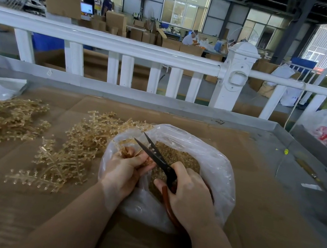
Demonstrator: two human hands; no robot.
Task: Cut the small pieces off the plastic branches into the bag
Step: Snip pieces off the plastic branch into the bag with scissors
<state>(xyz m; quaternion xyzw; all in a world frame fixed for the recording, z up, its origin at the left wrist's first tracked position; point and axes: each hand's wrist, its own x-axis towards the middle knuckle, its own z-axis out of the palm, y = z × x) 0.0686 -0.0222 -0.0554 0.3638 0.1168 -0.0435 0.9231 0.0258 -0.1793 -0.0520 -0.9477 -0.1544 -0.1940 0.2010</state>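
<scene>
Scissors (158,157): held in the right hand (188,195), fingers curled round the reddish handles; the dark blades stand apart, tips pointing up and away over the open bag.
Left hand (123,170): fingers closed round a small plastic branch (130,150), holding it over the bag's mouth, just beside the blades.
Bag (212,162): clear plastic, lying open on the cardboard-covered table (253,203), already holding a heap of small tan cut pieces (177,154).
Branches waiting: one pile (71,151) just left of the bag, touching its edge; another pile (1,120) farther left.
Risk to fingers: the left fingertips sit very close to the blades; a hurried snip could likely nick them.
Risk of spill: pieces may spring off sideways and miss the bag if the cut is made near its rim.
Risk to bag: the open points could snag or pierce the thin plastic, letting pieces leak.
Risk of bad cut: much of the branch is hidden in the grip, so the blades might catch the stem instead of a small piece.
</scene>
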